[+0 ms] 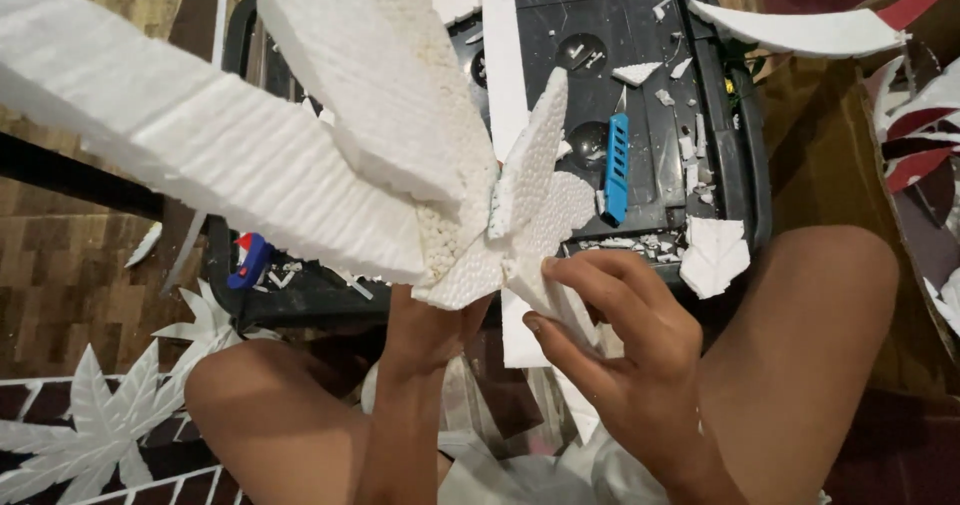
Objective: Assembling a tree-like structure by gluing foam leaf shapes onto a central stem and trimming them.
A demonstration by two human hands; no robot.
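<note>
White foam star piece (400, 155) raised above a black tray (650, 25), left hand (425, 330) gripping its centre from beneath, grip closed on it, right hand (620, 340) fingers pinching a lower point, blue cutter (616, 168) lying on the tray

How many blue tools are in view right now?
2. A blue utility knife lies on the black tray, above the right hand. A blue-handled tool sits at the tray's left edge. Foam may hide others.
</note>
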